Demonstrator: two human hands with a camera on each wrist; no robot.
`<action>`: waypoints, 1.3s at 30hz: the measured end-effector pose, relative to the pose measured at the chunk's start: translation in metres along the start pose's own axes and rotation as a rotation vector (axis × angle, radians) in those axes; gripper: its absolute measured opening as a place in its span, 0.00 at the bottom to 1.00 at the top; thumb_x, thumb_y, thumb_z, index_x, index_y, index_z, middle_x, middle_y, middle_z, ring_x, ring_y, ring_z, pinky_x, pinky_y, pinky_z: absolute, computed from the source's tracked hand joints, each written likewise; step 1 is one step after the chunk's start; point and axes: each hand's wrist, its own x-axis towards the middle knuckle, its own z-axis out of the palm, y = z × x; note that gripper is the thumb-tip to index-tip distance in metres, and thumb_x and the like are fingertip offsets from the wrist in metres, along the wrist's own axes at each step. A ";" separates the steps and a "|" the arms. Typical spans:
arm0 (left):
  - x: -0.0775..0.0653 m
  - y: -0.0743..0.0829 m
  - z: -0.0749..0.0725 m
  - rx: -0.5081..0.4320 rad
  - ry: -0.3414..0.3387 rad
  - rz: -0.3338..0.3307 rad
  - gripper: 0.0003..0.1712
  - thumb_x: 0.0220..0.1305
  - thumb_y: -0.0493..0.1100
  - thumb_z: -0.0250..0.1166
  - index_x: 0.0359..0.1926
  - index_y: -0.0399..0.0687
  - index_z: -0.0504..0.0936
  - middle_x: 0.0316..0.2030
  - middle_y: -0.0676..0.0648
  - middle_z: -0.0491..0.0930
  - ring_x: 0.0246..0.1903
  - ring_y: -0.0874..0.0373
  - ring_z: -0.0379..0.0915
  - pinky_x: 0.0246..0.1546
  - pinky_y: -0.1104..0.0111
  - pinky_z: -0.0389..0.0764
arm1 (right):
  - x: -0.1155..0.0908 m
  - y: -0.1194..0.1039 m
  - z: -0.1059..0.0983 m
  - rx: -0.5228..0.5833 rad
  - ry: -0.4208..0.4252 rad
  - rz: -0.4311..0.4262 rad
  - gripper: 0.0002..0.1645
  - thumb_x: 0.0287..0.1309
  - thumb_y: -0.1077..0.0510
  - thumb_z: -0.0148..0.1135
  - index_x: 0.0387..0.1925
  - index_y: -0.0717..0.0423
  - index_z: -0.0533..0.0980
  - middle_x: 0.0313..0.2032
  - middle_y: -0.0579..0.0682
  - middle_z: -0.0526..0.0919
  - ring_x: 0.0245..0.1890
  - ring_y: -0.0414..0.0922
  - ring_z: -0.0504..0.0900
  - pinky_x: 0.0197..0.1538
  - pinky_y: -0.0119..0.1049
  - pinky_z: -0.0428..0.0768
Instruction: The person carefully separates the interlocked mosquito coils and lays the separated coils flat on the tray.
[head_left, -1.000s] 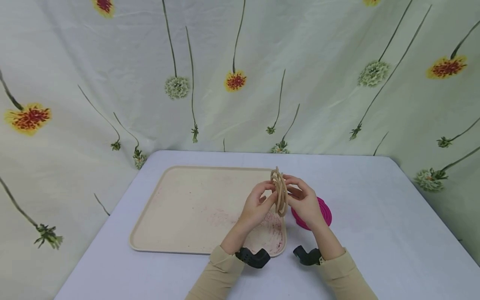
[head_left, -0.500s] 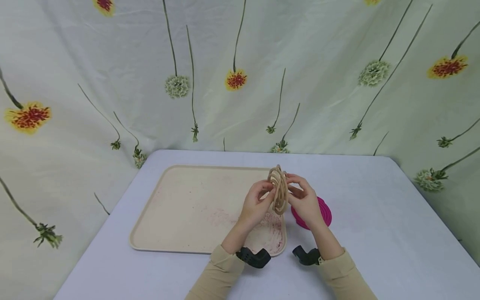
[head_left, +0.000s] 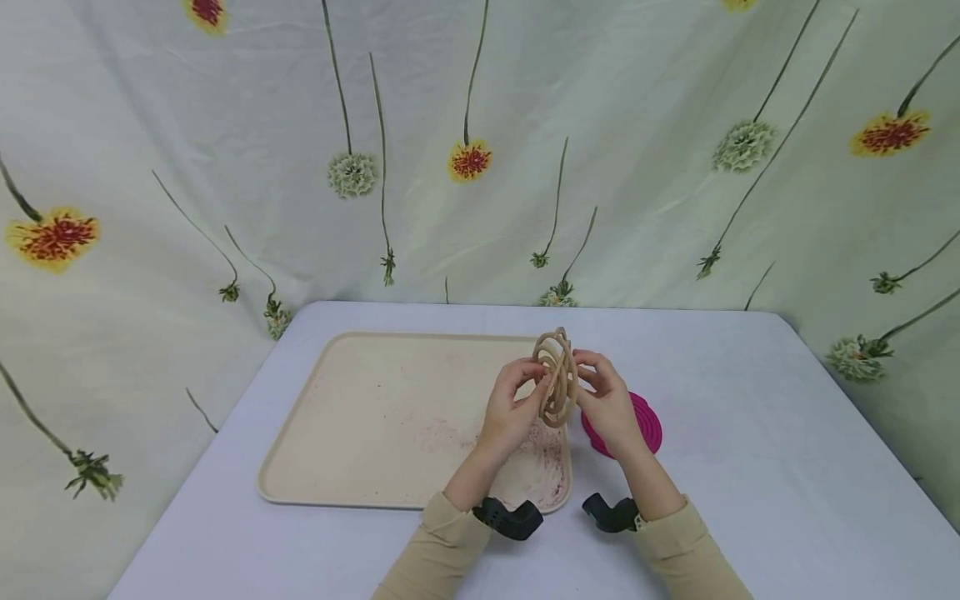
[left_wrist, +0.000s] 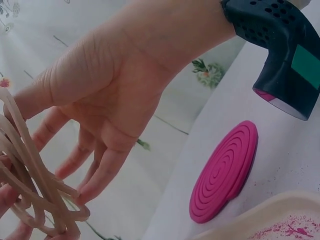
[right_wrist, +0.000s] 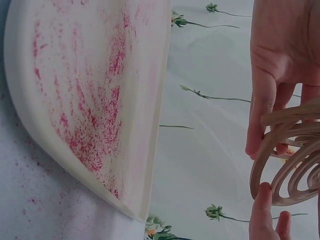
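Between both hands, above the right part of the tray, is a tan coil of several thin looped strands, standing roughly on edge. Its loops are spread apart, with gaps showing between them. The left hand pinches the coil from the left with thumb and fingers. On its other side, the right hand grips the edge; in the left wrist view its fingertips meet the loops. A flat magenta spiral disc lies on the table under the right hand, partly hidden by it in the head view.
A large beige tray lies on the white-covered table. Magenta crumbs are smeared at its near right corner, with some specks on the cloth. Behind hangs a flower-print curtain. Black wrist cameras jut inward from both wrists.
The tan coil has turned slightly towards the left, so its face and spread loops show more. Both hands have shifted only a little; the tray and magenta disc have stayed put.
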 end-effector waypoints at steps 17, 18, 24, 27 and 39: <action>0.002 -0.016 0.005 -0.057 0.025 -0.022 0.10 0.64 0.30 0.57 0.43 0.25 0.75 0.54 0.31 0.67 0.56 0.37 0.66 0.47 0.62 0.79 | 0.001 0.001 -0.001 -0.039 -0.025 0.023 0.16 0.59 0.68 0.59 0.49 0.62 0.70 0.62 0.57 0.66 0.60 0.59 0.67 0.54 0.56 0.74; 0.002 -0.020 0.005 -0.069 0.018 -0.024 0.10 0.64 0.30 0.56 0.44 0.25 0.75 0.54 0.32 0.67 0.56 0.38 0.66 0.48 0.62 0.79 | 0.001 0.000 -0.001 -0.041 -0.032 0.022 0.16 0.59 0.68 0.59 0.49 0.62 0.70 0.61 0.57 0.67 0.60 0.59 0.67 0.54 0.56 0.74; 0.005 -0.035 0.007 -0.140 -0.019 -0.010 0.11 0.66 0.30 0.55 0.47 0.25 0.73 0.56 0.33 0.67 0.57 0.39 0.66 0.49 0.62 0.78 | 0.001 -0.002 -0.002 -0.034 -0.058 0.028 0.17 0.59 0.68 0.58 0.50 0.63 0.69 0.57 0.57 0.70 0.60 0.57 0.67 0.56 0.55 0.72; 0.004 -0.034 0.007 -0.144 -0.024 -0.007 0.11 0.66 0.31 0.55 0.46 0.25 0.73 0.56 0.33 0.67 0.57 0.39 0.66 0.49 0.63 0.78 | 0.001 -0.003 -0.002 -0.035 -0.054 0.031 0.17 0.60 0.68 0.58 0.51 0.62 0.69 0.56 0.57 0.70 0.60 0.57 0.67 0.56 0.55 0.72; -0.002 -0.002 0.007 -0.094 0.046 -0.007 0.09 0.63 0.27 0.56 0.42 0.22 0.74 0.53 0.30 0.65 0.56 0.38 0.65 0.47 0.67 0.79 | 0.000 0.000 0.000 0.003 0.022 0.025 0.18 0.58 0.71 0.58 0.51 0.66 0.68 0.58 0.56 0.68 0.57 0.55 0.69 0.50 0.42 0.77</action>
